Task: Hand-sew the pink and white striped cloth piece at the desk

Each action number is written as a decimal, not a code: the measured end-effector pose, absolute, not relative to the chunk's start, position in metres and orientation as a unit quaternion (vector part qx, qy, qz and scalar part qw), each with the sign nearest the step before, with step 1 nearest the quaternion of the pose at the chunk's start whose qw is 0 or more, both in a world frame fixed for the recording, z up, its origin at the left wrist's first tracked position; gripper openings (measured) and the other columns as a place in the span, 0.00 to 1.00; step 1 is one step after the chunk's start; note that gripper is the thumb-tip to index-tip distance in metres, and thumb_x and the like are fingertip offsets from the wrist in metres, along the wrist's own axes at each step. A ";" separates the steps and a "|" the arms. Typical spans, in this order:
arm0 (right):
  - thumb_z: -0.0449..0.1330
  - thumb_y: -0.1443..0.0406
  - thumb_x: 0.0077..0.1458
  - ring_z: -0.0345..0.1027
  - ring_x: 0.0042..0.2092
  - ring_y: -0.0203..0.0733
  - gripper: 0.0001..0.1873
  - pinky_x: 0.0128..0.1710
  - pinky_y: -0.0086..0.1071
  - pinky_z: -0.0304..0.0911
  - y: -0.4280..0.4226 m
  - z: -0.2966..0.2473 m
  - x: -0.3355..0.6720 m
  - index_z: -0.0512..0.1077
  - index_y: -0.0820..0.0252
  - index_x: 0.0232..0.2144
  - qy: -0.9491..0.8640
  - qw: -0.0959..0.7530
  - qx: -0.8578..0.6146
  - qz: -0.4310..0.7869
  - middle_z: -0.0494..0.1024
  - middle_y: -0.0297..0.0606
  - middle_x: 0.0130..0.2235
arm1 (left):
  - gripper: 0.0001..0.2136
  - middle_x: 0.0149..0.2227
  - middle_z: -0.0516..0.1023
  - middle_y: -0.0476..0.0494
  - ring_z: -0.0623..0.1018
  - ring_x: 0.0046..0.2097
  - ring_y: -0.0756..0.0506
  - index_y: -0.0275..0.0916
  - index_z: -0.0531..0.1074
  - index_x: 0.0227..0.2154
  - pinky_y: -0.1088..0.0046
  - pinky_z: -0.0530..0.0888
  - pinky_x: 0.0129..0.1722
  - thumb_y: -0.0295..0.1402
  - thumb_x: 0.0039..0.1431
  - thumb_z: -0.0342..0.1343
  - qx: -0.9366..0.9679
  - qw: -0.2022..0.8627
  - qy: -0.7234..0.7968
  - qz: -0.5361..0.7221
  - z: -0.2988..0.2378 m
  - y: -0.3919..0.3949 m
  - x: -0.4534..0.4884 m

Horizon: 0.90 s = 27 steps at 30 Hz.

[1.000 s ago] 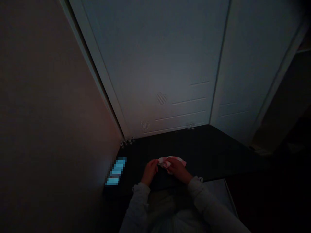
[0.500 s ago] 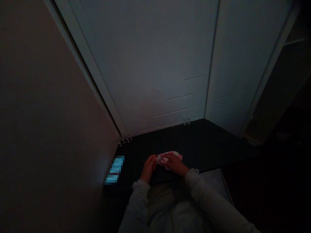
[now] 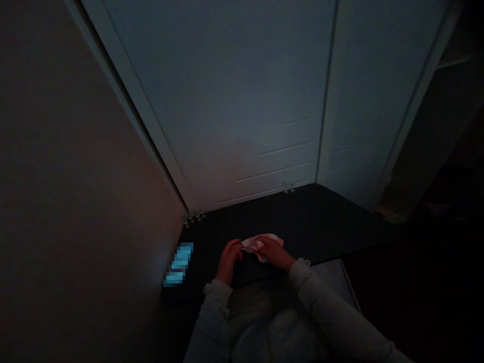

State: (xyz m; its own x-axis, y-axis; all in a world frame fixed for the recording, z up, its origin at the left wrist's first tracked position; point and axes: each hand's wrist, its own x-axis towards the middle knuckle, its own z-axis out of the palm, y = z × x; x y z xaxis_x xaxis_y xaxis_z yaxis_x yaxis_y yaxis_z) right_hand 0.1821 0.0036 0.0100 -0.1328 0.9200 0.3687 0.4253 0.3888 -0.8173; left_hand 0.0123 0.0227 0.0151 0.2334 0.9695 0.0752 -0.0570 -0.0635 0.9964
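The pink-and-white cloth (image 3: 260,243) is sitting bunched between the two hands, over the near part of a dark tabletop (image 3: 325,227); whether it is resting on that top or being held just clear of it cannot be told in the dim light.

A plain wall (image 3: 75,201) is filling the left of the view, and pale panelled doors (image 3: 245,101) are rising behind the tabletop, meeting it along its far edge. Small metal fittings (image 3: 194,218) are glinting at the foot of the doors near the wall, and another pair (image 3: 289,186) is showing further right along the same edge.

The person's light sleeves (image 3: 333,322) are reaching in from the bottom. A glowing blue patch (image 3: 179,264), blurred into blocks, is lying on the tabletop just beside the wall, left of the hands and apart from them.

The right hand (image 3: 275,253) is closing over the cloth from the right, fingers curled on the fabric. The left hand (image 3: 229,259) is pinching the cloth's left edge with its fingertips, the rest of the hand loosely curled.
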 end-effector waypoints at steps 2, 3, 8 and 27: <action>0.51 0.62 0.46 0.62 0.33 0.37 0.11 0.32 0.29 0.56 0.003 0.011 0.183 0.69 0.63 0.30 -0.694 0.455 -0.481 0.283 0.70 0.36 0.29 | 0.17 0.30 0.71 0.43 0.68 0.27 0.52 0.34 0.67 0.35 0.76 0.64 0.26 0.41 0.45 0.50 0.564 0.542 0.414 0.465 0.015 0.023 0.012; 0.51 0.62 0.46 0.62 0.33 0.36 0.11 0.32 0.28 0.56 0.003 0.011 0.184 0.68 0.63 0.29 -0.691 0.458 -0.481 0.287 0.70 0.35 0.29 | 0.17 0.31 0.71 0.43 0.69 0.28 0.51 0.34 0.68 0.34 0.76 0.65 0.27 0.42 0.45 0.50 0.569 0.534 0.418 0.465 0.015 0.024 0.012; 0.53 0.62 0.45 0.62 0.33 0.37 0.11 0.33 0.28 0.56 0.003 0.011 0.184 0.68 0.63 0.29 -0.674 0.466 -0.486 0.303 0.70 0.35 0.29 | 0.18 0.30 0.73 0.42 0.70 0.30 0.49 0.33 0.69 0.35 0.74 0.66 0.31 0.41 0.45 0.51 0.592 0.512 0.429 0.451 0.015 0.025 0.010; 0.51 0.61 0.46 0.64 0.28 0.36 0.12 0.28 0.28 0.58 0.004 0.003 0.185 0.70 0.63 0.30 -0.685 0.454 -0.461 0.334 0.72 0.36 0.29 | 0.17 0.38 0.73 0.41 0.72 0.40 0.45 0.36 0.69 0.37 0.67 0.65 0.42 0.35 0.41 0.56 0.585 0.553 0.393 0.445 0.008 0.026 0.009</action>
